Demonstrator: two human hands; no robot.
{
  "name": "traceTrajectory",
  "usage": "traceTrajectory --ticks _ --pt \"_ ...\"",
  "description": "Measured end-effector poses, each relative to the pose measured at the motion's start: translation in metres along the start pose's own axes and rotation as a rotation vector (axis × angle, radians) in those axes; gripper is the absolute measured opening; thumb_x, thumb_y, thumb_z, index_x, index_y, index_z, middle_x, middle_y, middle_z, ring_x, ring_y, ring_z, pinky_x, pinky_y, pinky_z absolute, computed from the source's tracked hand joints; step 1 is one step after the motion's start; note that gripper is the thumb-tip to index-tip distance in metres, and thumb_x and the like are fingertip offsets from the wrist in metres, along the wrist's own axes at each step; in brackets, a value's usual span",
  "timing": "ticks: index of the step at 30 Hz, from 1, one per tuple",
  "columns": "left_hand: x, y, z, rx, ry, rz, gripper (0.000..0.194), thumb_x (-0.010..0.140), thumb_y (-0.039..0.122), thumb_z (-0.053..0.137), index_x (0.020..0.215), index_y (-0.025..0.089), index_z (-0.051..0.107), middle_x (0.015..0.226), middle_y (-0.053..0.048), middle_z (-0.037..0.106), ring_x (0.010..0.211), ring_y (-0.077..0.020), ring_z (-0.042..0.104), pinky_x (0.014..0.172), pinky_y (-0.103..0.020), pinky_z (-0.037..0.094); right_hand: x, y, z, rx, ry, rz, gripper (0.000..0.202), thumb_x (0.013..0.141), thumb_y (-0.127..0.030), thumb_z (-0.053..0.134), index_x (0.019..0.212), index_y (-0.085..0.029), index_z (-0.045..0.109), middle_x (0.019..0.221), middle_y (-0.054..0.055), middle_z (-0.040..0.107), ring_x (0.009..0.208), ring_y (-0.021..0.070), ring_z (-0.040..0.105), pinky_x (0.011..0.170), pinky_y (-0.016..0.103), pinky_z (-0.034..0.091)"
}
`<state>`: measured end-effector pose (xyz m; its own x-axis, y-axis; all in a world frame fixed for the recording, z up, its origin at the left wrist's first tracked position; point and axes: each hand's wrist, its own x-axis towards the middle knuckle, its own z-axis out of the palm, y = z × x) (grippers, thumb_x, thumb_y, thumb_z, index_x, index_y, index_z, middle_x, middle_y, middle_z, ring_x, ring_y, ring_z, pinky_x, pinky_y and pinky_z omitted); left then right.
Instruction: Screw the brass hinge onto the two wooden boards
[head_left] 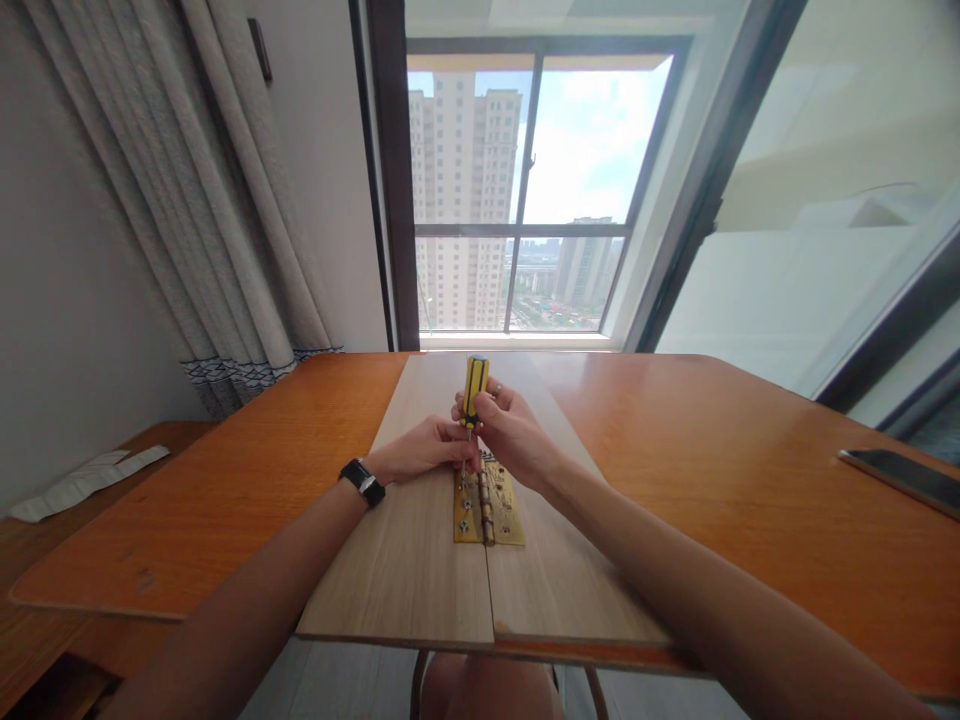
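My right hand (517, 428) grips the yellow and black handle of a screwdriver (476, 385), which stands nearly upright with its shaft pointing down. My left hand (426, 448), with a black watch on the wrist, is closed, its fingertips pinched around the thin shaft. Beneath both hands lies a brass hinge (471, 528), opened flat across the seam between a left wooden board (405, 585) and a right wooden board (574, 590). Screws (464, 527) show in the hinge's left leaf. The shaft's tip comes down at that leaf's upper part; its exact contact is too small to tell.
The boards lie on an orange-brown wooden table (645, 420). A dark phone (904, 480) rests near the right edge. Crumpled white strips (90, 480) lie on a lower surface at left. Beyond the table are a grey curtain (202, 180) and a window (517, 230).
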<state>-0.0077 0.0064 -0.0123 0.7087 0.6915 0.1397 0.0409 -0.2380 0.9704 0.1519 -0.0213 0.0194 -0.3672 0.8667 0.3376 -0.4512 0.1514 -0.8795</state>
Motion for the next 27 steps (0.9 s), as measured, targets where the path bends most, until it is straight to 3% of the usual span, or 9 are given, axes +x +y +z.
traceTrajectory --ticks 8,17,24,27 --pt "-0.0005 0.0038 0.0005 0.018 -0.032 0.024 0.044 0.075 0.055 0.073 0.07 0.012 0.07 0.071 -0.004 0.067 0.068 -0.0128 0.057 0.068 -0.025 0.045 0.0013 0.0001 -0.0032 -0.015 -0.039 -0.048 0.043 0.067 -0.052 0.081 0.082 -0.018 0.059 0.076 0.0 0.062 0.071 0.012 0.058 0.067 0.024 0.048" --pt "-0.0016 0.0025 0.0025 -0.051 0.029 -0.013 0.046 0.067 0.057 0.079 0.07 0.012 0.07 0.069 -0.004 0.067 0.069 -0.015 0.059 0.07 -0.027 0.047 -0.0015 -0.0081 0.0034 -0.3 0.045 -0.228 0.036 0.077 -0.053 0.072 0.077 -0.019 0.058 0.072 0.001 0.065 0.071 0.0157 0.061 0.07 0.031 0.052" --pt "0.0 0.0 0.0009 -0.069 -0.022 0.027 0.039 0.072 0.05 0.078 0.069 0.012 0.071 0.07 -0.003 0.067 0.07 -0.0137 0.059 0.073 -0.026 0.047 0.0 -0.0043 0.0038 -0.031 -0.123 -0.047 0.037 0.08 -0.053 0.069 0.079 -0.017 0.061 0.077 0.001 0.061 0.067 0.0124 0.056 0.067 0.028 0.049" --pt "0.0008 -0.0022 0.0001 -0.087 -0.049 0.049 0.035 0.075 0.046 0.077 0.069 0.012 0.071 0.07 -0.003 0.067 0.07 -0.0129 0.059 0.074 -0.025 0.047 -0.0007 -0.0035 0.0043 0.025 -0.113 -0.011 0.036 0.08 -0.052 0.07 0.081 -0.017 0.061 0.078 0.002 0.061 0.067 0.0129 0.056 0.062 0.027 0.048"
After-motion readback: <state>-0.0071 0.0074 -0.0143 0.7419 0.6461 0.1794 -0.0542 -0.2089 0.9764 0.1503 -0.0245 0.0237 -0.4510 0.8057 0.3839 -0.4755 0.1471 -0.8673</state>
